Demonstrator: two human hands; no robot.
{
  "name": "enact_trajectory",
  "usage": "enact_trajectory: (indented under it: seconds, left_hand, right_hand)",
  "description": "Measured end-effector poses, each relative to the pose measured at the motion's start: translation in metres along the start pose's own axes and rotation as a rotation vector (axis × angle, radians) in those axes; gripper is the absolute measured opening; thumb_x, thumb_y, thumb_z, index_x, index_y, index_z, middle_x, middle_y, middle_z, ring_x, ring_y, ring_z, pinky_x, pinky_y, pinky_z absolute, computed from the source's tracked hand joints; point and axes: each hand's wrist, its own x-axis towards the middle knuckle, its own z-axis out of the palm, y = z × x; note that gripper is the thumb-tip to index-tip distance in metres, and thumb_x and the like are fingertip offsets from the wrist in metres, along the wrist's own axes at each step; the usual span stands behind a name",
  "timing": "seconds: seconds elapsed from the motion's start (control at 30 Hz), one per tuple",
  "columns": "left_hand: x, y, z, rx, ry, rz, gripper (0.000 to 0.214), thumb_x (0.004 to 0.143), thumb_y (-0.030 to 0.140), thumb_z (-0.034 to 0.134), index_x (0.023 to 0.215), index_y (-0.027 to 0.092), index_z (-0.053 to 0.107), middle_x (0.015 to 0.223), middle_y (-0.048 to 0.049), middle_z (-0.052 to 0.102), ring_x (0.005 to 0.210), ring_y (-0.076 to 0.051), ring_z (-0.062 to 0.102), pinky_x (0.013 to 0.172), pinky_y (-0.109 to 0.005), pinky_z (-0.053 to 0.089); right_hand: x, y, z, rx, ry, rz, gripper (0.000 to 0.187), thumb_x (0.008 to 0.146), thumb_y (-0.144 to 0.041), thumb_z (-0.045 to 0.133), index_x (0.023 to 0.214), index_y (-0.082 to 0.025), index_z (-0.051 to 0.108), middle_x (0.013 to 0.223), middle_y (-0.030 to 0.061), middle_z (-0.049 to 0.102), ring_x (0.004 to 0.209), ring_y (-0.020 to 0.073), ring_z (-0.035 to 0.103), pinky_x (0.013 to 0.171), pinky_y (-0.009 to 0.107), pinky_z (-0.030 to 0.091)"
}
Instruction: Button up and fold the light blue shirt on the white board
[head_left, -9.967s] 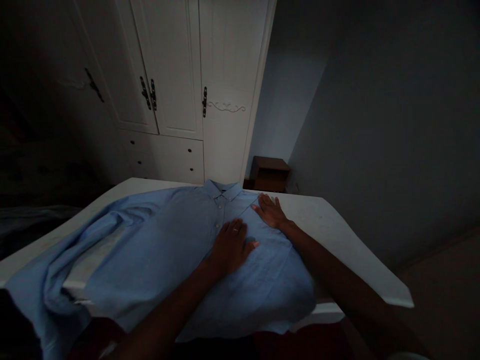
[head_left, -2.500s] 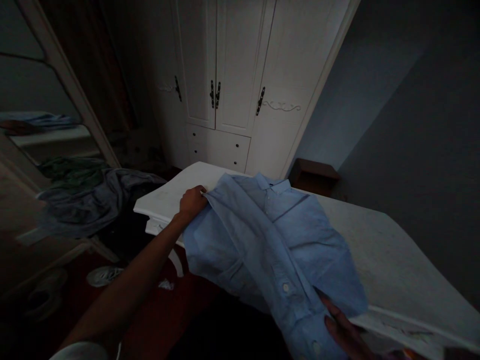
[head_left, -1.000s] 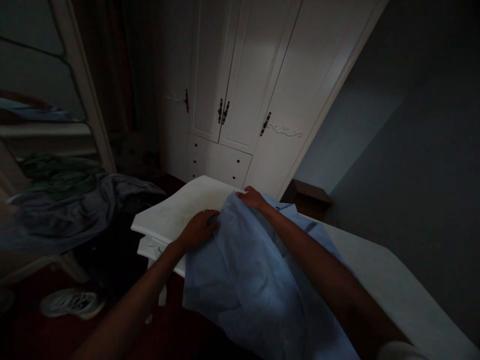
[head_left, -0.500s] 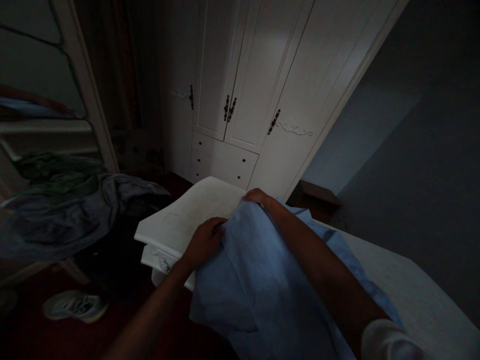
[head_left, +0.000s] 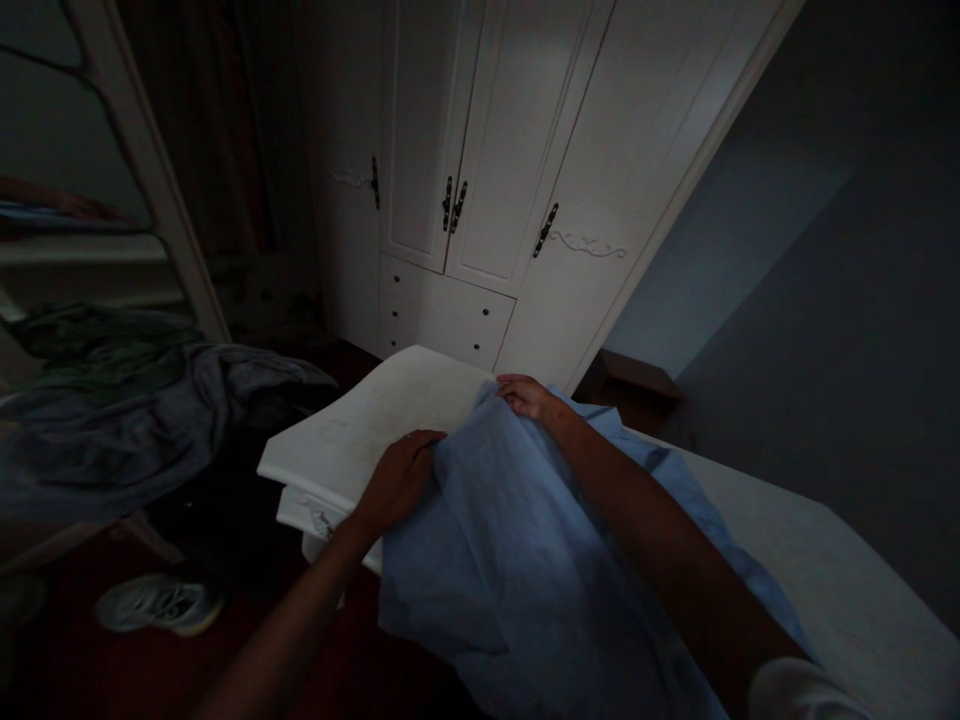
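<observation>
L hand [head_left: 397, 478] & R hand [head_left: 529, 397] each had a grip pinched on the left edge of the blue shirt [head_left: 517, 560], L nearer the body. Shirt lay on the white counter [head_left: 360, 430], long axis running right & bodyward from both grips.

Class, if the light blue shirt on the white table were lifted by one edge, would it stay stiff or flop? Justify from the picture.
Probably floppy: the light blue shirt bunches in soft folds where the left hand and right hand grip it. Likely light, since it drapes thinly over the table edge.
</observation>
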Motion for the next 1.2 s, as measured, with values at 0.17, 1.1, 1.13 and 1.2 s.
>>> enact_trajectory:
  seconds: [0.17, 1.1, 1.13, 1.2]
  left_hand:
    - [0.001, -0.002, -0.001, 0.076, -0.073, 0.104, 0.042, 0.079, 0.017, 0.051, 0.118, 0.023, 0.068, 0.12, -0.0066, 0.067, 0.114, -0.022, 0.059, 0.104, -0.038, 0.044]
    - [-0.01, 0.014, -0.019, 0.392, -0.065, 0.025, 0.039, 0.082, 0.033, 0.055, 0.116, 0.019, 0.067, 0.108, -0.0087, 0.072, 0.099, -0.027, 0.065, 0.09, -0.038, 0.05]
    - [-0.009, 0.016, -0.017, 0.383, -0.059, -0.018, 0.038, 0.082, 0.033, 0.054, 0.114, 0.018, 0.068, 0.107, -0.0086, 0.072, 0.098, -0.026, 0.066, 0.089, -0.036, 0.05]
    - [-0.004, 0.021, -0.014, 0.368, -0.039, -0.125, 0.036, 0.083, 0.035, 0.054, 0.112, 0.018, 0.069, 0.104, -0.008, 0.073, 0.095, -0.025, 0.067, 0.084, -0.033, 0.05]
  right_hand:
    - [-0.002, -0.007, 0.005, -0.136, 0.039, -0.068, 0.04, 0.08, -0.009, 0.06, 0.12, -0.009, 0.053, 0.098, 0.0118, 0.068, 0.088, 0.0196, 0.067, 0.082, 0.033, 0.055]
    - [-0.204, 0.02, 0.014, -0.995, -0.06, -0.871, 0.052, 0.093, -0.054, 0.051, 0.126, -0.015, 0.06, 0.133, 0.0155, 0.057, 0.125, 0.0291, 0.052, 0.106, 0.046, 0.043]
    - [-0.228, 0.025, 0.014, -1.012, -0.135, -0.89, 0.059, 0.089, -0.06, 0.054, 0.129, -0.016, 0.059, 0.136, 0.0157, 0.056, 0.126, 0.0301, 0.051, 0.106, 0.046, 0.043]
    - [-0.268, 0.039, 0.012, -1.04, -0.245, -0.889, 0.08, 0.082, -0.067, 0.06, 0.14, -0.014, 0.05, 0.145, 0.0185, 0.047, 0.135, 0.0326, 0.042, 0.11, 0.047, 0.039]
